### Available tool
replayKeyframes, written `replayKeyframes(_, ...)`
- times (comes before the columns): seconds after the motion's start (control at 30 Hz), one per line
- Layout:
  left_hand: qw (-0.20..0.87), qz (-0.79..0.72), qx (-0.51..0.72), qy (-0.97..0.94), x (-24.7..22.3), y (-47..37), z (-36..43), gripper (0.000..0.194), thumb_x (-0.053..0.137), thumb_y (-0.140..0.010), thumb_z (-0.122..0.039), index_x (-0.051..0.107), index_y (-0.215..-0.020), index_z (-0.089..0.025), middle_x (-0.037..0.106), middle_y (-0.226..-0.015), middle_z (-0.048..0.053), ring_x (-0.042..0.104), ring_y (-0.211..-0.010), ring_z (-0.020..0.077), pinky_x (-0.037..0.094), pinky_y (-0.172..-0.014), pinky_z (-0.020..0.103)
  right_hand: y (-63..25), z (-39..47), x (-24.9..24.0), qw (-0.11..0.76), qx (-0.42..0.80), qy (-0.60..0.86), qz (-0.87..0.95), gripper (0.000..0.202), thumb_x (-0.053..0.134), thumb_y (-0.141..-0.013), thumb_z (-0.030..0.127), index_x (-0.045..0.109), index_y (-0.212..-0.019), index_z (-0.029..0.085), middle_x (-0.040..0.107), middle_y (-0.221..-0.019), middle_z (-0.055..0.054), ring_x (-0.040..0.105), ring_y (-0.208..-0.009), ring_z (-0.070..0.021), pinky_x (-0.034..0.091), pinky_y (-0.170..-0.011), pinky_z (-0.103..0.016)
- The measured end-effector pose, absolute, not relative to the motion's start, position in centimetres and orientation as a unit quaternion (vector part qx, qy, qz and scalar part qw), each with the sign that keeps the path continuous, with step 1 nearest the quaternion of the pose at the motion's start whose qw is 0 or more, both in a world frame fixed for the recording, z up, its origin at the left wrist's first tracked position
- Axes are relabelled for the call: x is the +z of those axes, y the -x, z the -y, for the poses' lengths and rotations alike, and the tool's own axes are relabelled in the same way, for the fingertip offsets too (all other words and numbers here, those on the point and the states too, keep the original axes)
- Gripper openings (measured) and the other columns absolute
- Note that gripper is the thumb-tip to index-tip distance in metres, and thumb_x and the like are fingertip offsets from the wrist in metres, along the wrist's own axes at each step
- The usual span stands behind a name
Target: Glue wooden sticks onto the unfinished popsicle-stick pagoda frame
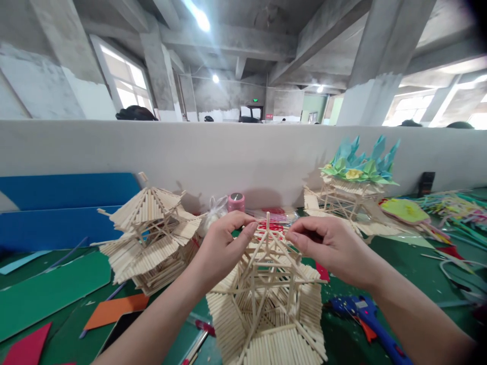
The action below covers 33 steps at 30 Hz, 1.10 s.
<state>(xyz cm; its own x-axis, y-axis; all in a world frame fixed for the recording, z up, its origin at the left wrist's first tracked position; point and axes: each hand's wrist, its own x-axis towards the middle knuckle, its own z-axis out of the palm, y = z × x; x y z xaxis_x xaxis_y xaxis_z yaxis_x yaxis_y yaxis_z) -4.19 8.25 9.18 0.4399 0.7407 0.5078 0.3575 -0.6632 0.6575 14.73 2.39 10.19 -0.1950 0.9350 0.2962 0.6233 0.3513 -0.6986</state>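
In the middle stands a pagoda model (pixel 266 334) built of thin wooden sticks, with an open stick frame and a short upright post at its peak. My left hand (pixel 230 241) is at the left of the peak, thumb and forefinger pinched together. On the other side my right hand (pixel 329 246) is pinched too, its fingertips by the sloping roof sticks. Whatever lies between the fingertips of either hand is too small or hidden to make out. A blue glue gun (pixel 361 309) with an orange trigger lies below my right hand.
A second stick pagoda (pixel 148 238) stands left, beside green board (pixel 57 294) and orange card (pixel 114 310). Behind are a pink round container (pixel 236 203) and a low white partition (pixel 190 157). At right stands a stick model topped by blue paper petals (pixel 359 159), near coloured strips (pixel 460 215).
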Motion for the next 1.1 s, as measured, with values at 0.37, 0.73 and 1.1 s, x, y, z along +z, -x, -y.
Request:
replayKeyframes(0.37,0.216,-0.334,0.420,-0.816,9.4,4.4,-7.1,0.014,0.054,-0.077,-0.016,0.065,-0.068,-0.016,0.063,-0.076,0.005,0.057,-0.075,0.0151,0.044,-0.070,0.029,-14.5,-2.3,9.1,0.380,0.244,0.515,0.729,0.014,0.051,-0.080,0.027,0.058,-0.072,0.018,0.047,-0.057,0.005,0.035,-0.051,-0.0065,0.027,-0.043,-0.019)
replayKeyframes(0.73,0.204,-0.342,0.414,-0.819,9.5,3.7,-6.7,0.012,0.054,-0.075,-0.014,0.062,-0.066,-0.015,0.061,-0.080,0.007,0.057,-0.079,0.0170,0.043,-0.073,0.032,-13.2,-2.6,9.4,0.358,0.130,0.544,0.748,0.017,0.054,-0.076,0.029,0.057,-0.063,0.019,0.050,-0.053,0.004,0.040,-0.049,-0.0076,0.028,-0.045,-0.021)
replayKeyframes(1.1,0.221,-0.345,0.397,-0.821,9.5,3.5,-6.7,0.015,0.053,-0.076,-0.016,0.059,-0.062,-0.017,0.060,-0.081,0.005,0.057,-0.080,0.0173,0.045,-0.073,0.033,-13.2,-2.7,9.0,0.367,0.143,0.544,0.741,0.020,0.052,-0.076,0.027,0.048,-0.058,0.018,0.037,-0.048,0.007,0.032,-0.045,-0.0067,0.025,-0.042,-0.021)
